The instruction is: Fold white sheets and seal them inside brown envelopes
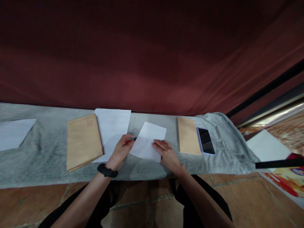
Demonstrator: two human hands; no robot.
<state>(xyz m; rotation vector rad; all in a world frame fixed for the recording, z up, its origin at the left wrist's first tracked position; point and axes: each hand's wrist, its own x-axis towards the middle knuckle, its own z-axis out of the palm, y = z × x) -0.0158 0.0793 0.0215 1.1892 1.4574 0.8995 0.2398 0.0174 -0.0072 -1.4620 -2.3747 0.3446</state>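
Note:
A white sheet of paper point(149, 141) with a crease across it lies on the grey cloth in front of me, slightly turned. My right hand point(167, 153) rests on its right side, fingers stretched out flat over the paper. At the left edge of the sheet is my left hand point(122, 148), its fingers curled together and a dark band on the wrist. Something small and dark shows at these fingertips, too little to name. Just left of that hand lies a stack of white paper point(112, 126), partly under brown envelopes point(83, 139).
Another brown envelope point(188, 136) and a phone point(206, 141) lie to the right. More white paper point(15, 133) is at the far left. The grey cloth point(47, 158) covers a narrow bench against a dark red fabric wall point(142, 69). Tiled floor point(140, 212) lies below.

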